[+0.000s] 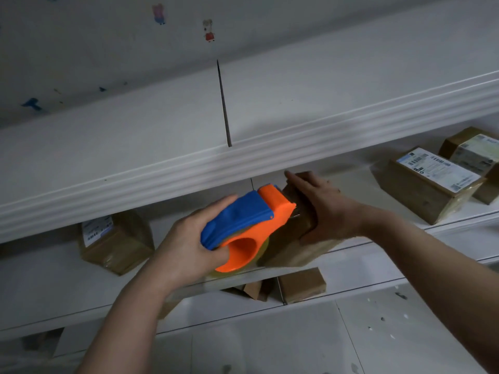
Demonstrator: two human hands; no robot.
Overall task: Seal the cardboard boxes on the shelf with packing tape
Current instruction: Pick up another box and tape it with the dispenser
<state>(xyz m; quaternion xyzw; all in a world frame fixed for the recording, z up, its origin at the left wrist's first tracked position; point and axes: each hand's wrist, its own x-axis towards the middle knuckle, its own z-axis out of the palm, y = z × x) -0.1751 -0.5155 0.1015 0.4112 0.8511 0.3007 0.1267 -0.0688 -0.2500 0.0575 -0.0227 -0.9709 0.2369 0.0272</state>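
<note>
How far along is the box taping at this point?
Done, apparently: the labelled box at left and the nearer labelled box at right show a glossy tape sheen. In hand: the left hand grips the tape dispenser against the middle box, which the right hand steadies. Left: finishing this box and, probably, the plain boxes on the lower shelf.

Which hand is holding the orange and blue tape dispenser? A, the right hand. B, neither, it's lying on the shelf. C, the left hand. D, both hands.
C: the left hand grips the tape dispenser, while the right hand steadies the cardboard box.
</note>
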